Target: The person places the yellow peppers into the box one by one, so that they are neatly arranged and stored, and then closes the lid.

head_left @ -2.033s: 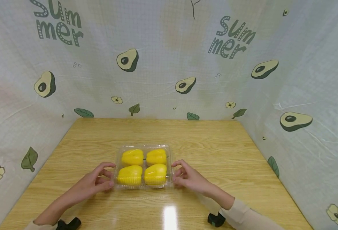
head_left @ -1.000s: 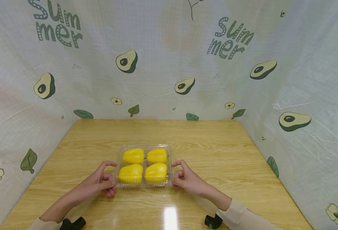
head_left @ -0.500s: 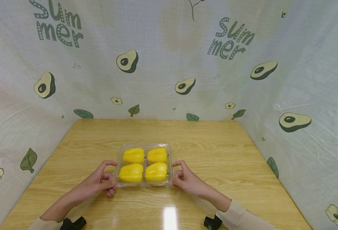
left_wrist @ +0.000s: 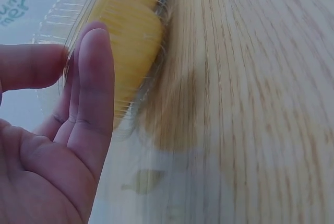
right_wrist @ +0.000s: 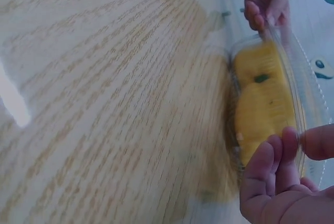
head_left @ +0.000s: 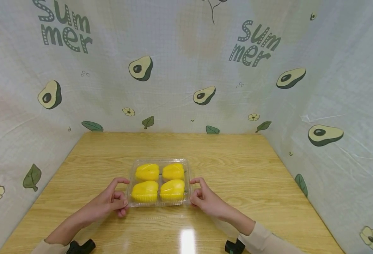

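A clear plastic clamshell box (head_left: 158,182) holding four yellow peppers (head_left: 145,191) sat near the middle of the wooden surface (head_left: 237,169). The left hand (head_left: 110,201) and right hand (head_left: 205,199) pinched its thin side rims between curled fingers and thumbs. The box looked light, flimsy and slick, best gripped at both rims.

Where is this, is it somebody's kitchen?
Probably not a kitchen. It looks like a small staged booth: a wooden table walled on three sides by an avocado-print "Summer" cloth, with only a clear box of yellow peppers on it.
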A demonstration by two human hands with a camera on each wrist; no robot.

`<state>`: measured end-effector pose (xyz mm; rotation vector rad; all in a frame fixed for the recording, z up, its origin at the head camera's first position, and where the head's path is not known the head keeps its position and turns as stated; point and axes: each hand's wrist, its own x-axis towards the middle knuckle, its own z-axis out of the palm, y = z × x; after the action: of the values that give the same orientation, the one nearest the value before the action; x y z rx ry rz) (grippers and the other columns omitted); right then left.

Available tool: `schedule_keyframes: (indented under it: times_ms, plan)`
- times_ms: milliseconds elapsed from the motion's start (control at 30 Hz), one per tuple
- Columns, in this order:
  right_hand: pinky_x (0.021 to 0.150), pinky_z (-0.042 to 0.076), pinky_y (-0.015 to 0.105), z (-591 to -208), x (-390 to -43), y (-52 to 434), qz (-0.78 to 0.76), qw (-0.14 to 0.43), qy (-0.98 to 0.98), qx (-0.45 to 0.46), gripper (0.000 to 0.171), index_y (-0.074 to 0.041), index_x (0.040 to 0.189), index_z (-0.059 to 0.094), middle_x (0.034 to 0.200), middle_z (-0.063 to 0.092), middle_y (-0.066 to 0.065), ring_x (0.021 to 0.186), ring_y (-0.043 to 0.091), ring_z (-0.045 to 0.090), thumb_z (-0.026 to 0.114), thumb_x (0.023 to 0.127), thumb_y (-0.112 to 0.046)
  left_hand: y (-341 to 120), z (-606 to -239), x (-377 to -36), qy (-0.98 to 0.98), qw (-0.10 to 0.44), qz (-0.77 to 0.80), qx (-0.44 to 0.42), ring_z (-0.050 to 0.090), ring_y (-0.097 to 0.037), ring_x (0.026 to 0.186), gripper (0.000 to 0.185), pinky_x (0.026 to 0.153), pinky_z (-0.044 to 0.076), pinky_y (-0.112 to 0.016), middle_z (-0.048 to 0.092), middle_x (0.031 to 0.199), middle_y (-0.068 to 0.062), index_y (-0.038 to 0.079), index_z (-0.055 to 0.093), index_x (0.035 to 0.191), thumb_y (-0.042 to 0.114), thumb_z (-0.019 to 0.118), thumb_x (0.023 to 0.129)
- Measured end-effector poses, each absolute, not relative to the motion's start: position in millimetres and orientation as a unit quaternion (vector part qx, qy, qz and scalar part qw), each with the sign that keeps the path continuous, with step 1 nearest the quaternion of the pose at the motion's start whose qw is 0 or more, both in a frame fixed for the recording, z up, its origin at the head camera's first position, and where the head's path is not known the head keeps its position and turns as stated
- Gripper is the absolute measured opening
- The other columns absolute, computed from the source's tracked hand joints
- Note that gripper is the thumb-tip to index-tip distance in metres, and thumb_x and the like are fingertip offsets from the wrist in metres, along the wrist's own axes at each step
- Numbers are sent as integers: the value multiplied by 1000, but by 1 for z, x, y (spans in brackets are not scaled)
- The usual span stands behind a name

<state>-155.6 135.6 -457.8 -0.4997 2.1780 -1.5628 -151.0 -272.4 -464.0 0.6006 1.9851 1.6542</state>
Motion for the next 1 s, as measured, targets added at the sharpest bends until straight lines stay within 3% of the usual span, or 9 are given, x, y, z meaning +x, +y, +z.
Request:
schedule_keyframes:
  times_ms: [333, 633, 833, 1000]
  plan:
    - [80, 55, 30, -456, -162, 143, -543, 218, 788, -189, 48, -4, 150, 34, 95, 69, 13, 91, 25, 65, 59, 110, -11, -275, -463, -152, 736, 247, 600, 195, 74, -29, 88, 64, 79, 64, -41, 69, 101, -31, 2, 11, 157, 14, 55, 112]
    - [76, 55, 27, -453, -167, 147, -512, 204, 807, -214, 50, -6, 150, 40, 106, 69, 9, 98, 30, 69, 64, 108, -15, -279, -461, -154, 760, 228, 577, 194, 75, -37, 96, 65, 83, 64, -41, 68, 103, -25, 0, 18, 159, 14, 60, 110]
    - [80, 58, 28, -451, -171, 149, -483, 192, 823, -228, 53, -5, 152, 43, 112, 68, 7, 102, 25, 70, 67, 107, -18, -281, -457, -156, 811, 185, 511, 215, 74, -28, 92, 65, 80, 63, -33, 71, 103, -16, 1, 28, 158, 19, 65, 108]
    - [94, 59, 33, -447, -176, 157, -454, 168, 839, -247, 56, -7, 154, 43, 122, 68, 8, 111, 25, 69, 68, 107, -21, -287, -452, -158, 856, 126, 447, 229, 71, -14, 93, 64, 79, 60, -27, 72, 108, -5, 5, 35, 158, 25, 67, 107]
